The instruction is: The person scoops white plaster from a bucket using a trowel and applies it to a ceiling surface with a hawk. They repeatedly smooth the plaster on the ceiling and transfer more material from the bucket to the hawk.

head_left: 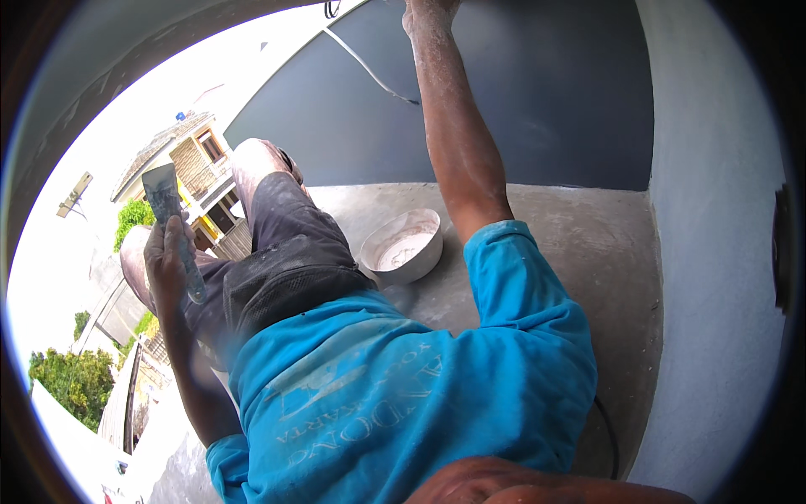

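My left hand (167, 252) is closed around the handle of a putty knife (161, 190), whose broad, smeared blade points up beside my knee. My right arm stretches far up across the dark grey wall (554, 92). Dusted with white, my right hand (431, 12) is cut off by the upper edge, and its fingers are hidden. Between my legs and my right arm, a white round tub (428, 254) rests on the concrete floor. Pale pinkish-white paste (405, 252) lies inside it.
A white cable (369, 69) sticks out of the dark wall. To the right rises a pale grey wall (714, 252); a black cable (611, 437) lies near its foot. Beyond the open left side are a house (189, 164) and green bushes (74, 382).
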`<state>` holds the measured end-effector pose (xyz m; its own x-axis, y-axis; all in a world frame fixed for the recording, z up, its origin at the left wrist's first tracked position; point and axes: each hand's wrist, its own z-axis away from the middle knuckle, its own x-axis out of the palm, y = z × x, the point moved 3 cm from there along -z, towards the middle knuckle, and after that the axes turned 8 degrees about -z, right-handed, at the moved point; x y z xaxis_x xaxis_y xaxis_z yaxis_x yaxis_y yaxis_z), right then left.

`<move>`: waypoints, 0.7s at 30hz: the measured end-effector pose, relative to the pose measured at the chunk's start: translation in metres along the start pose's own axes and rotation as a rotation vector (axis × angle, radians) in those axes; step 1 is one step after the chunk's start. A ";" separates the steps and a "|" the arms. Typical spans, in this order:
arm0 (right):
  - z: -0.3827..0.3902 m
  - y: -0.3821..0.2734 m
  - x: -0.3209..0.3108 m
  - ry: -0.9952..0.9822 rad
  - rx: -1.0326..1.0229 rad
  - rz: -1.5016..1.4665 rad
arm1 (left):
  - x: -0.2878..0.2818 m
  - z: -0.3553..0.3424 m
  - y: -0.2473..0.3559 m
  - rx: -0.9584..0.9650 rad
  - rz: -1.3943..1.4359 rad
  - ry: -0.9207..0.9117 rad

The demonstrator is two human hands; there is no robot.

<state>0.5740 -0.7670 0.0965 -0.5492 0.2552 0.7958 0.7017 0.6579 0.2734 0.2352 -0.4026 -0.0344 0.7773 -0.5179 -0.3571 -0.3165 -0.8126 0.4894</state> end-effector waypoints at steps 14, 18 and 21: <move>0.070 -0.080 -0.011 -0.507 0.405 -0.652 | -0.016 -0.004 -0.006 0.026 -0.077 0.054; 0.035 -0.046 -0.042 -0.602 0.690 -0.688 | -0.015 0.000 0.000 0.008 -0.093 0.100; 0.021 -0.023 -0.051 -0.425 0.836 -0.822 | -0.017 0.002 -0.001 0.024 -0.093 0.075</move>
<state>0.5764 -0.7803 0.0385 -0.9008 -0.3386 0.2719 -0.3367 0.9400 0.0552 0.2213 -0.3935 -0.0305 0.8421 -0.4193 -0.3391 -0.2533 -0.8626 0.4378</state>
